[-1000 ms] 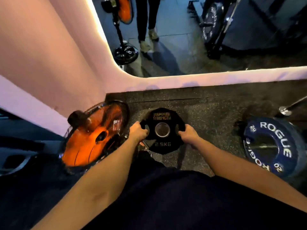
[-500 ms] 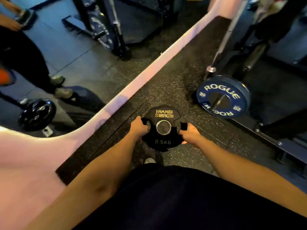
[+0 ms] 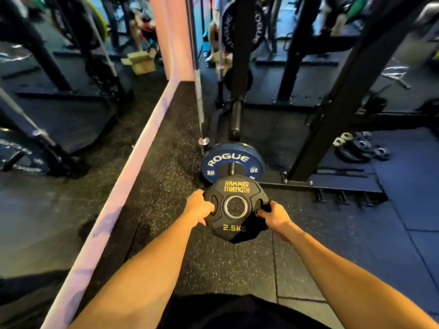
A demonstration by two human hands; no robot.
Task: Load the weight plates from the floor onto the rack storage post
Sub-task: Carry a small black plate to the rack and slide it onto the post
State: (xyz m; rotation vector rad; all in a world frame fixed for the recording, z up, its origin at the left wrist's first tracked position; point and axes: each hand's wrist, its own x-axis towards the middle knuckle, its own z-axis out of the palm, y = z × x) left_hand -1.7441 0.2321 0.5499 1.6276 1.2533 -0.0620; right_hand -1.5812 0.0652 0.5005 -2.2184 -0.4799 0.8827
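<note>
Now nearer the blue plate, black 2.5 kg plate between left hand and right hand, each grip curled round its edge.

Both forearms were bare from elbow to wrist, with no sleeves, watch, bands or gloves visible on them. The left grip and right grip were ungloved. A dark, plain garment covered the torso below.
</note>
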